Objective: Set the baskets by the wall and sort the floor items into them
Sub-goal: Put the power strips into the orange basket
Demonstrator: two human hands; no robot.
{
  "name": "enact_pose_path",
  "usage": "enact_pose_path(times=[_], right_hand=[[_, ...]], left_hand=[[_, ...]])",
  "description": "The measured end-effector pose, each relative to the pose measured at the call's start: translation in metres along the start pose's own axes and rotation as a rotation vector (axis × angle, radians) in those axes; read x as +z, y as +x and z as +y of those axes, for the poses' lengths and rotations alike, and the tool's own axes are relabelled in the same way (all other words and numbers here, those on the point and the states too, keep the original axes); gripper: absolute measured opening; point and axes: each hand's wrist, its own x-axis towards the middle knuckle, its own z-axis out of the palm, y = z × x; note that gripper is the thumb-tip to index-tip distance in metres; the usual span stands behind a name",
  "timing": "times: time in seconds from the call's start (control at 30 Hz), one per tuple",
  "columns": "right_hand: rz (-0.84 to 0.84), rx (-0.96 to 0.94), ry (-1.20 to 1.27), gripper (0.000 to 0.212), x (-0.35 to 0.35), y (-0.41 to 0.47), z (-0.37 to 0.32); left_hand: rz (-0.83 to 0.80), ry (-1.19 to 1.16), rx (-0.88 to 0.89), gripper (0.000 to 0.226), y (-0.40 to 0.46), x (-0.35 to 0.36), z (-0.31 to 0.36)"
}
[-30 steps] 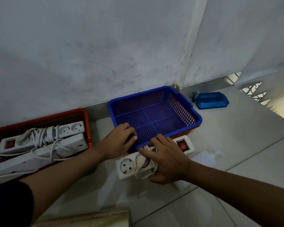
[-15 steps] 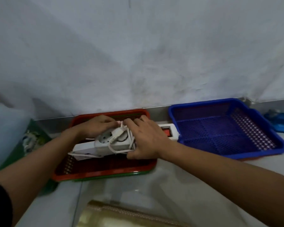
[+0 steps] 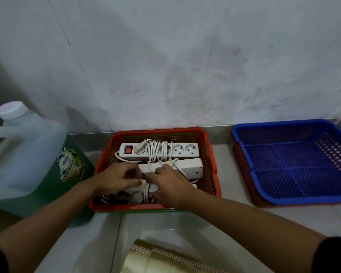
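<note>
Both hands, left hand point(image 3: 118, 179) and right hand point(image 3: 170, 185), curl closed around a white power strip point(image 3: 146, 191) low inside the red basket point(image 3: 212, 174) by the wall. It looks rigid and light; its loose cord could snag, so gripping the body seems best.

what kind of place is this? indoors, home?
Probably a home utility or storage corner, indoors. Tiled floor meets a scuffed painted wall; a big dishwash jug stands beside a red basket of power strips and an empty blue basket.
</note>
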Motion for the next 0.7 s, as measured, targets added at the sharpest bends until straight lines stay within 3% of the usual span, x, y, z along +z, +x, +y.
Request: enact_pose_path(times=[0.13,0.3,0.4,0.5,0.7], right_hand=[[0.003,0.050,0.092,0.046,-0.001,-0.003,0.004],[0.010,-0.004,0.053,0.041,-0.005,-0.023,0.011],[0.110,0.017,0.063,0.040,-0.012,-0.050,0.023],[0.255,0.072,0.051,0.038,-0.025,-0.087,0.043],[0.385,0.210,-0.227,0.011,-0.048,-0.190,0.101]], left_hand=[[-0.050,0.315,0.038,0.030,0.005,0.004,0.004],[-0.009,0.350,0.128,0.028,0.017,0.005,0.027],[0.123,0.452,0.178,0.023,0.027,0.014,0.055],[0.263,0.385,0.310,0.017,0.040,0.026,0.095],[0.216,0.292,0.654,0.012,0.076,0.072,0.207]])
